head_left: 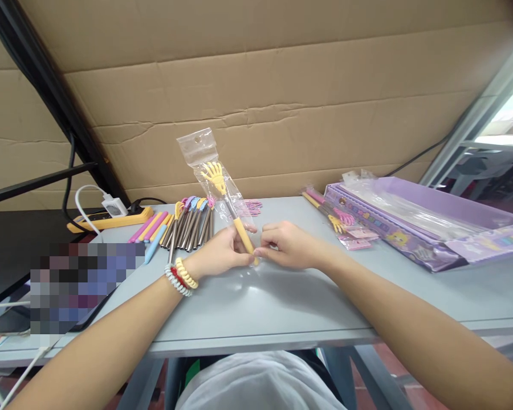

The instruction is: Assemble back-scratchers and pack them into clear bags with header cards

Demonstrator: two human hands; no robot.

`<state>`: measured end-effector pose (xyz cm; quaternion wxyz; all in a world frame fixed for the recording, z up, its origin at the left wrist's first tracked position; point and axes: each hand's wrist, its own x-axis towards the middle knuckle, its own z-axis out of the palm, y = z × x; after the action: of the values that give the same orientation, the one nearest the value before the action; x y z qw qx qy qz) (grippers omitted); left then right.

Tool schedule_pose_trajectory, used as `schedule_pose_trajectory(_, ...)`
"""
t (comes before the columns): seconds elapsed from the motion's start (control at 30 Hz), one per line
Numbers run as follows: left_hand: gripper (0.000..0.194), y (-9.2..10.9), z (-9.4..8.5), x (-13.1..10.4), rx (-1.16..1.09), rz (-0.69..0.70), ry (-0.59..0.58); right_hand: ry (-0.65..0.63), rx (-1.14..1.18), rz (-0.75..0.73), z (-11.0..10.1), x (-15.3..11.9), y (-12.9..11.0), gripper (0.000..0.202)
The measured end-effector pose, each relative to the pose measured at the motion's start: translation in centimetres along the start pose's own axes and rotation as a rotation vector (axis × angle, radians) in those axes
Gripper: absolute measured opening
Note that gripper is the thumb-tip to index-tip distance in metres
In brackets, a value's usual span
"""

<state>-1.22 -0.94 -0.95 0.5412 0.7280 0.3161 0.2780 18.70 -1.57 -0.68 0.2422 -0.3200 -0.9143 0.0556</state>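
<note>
A yellow back scratcher (241, 234) with a hand-shaped head lies inside a clear plastic bag (198, 149), tilted up and to the left above the table. My left hand (220, 249) is closed around its handle through the bag. The fingers of my right hand (284, 245) are bent and pinched at the lower end of the bag, by the handle's tip. Left of my hands lie several back scratcher rods (191, 228) with coloured hand heads. Beside them are several loose pink, yellow and blue handles (154, 226).
A purple display box (393, 228) holding clear bags stands at the right. Bagged back scratchers (333, 213) lie beside it. At the left are a yellow power strip (141, 216) and a blurred-out device (81, 285). Cardboard (256, 85) rises behind the grey table (260, 307).
</note>
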Motion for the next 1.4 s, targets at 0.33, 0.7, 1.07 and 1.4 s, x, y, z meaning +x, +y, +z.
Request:
schedule_pose_trajectory(0.33, 0.058, -0.11, -0.06, 0.08, -0.014, -0.030, 0.016, 0.050, -0.018, 0.005, 0.13, 0.07, -0.03, 0.028)
schedule_pose_trajectory(0.7, 0.060, -0.16, -0.10, 0.03, 0.016, -0.042, 0.013, 0.074, -0.020, 0.002, 0.17, 0.01, -0.04, 0.026)
schedule_pose_trajectory(1.07, 0.037, -0.02, 0.22, 0.12, 0.175, 0.037, -0.107, -0.009, -0.008, 0.013, 0.08, 0.02, -0.25, 0.022)
schedule_pose_trajectory(1.4, 0.054, -0.23, 0.19, 0.25, 0.055, -0.019, 0.043, 0.100, 0.048, -0.074, -0.02, 0.03, -0.08, 0.028)
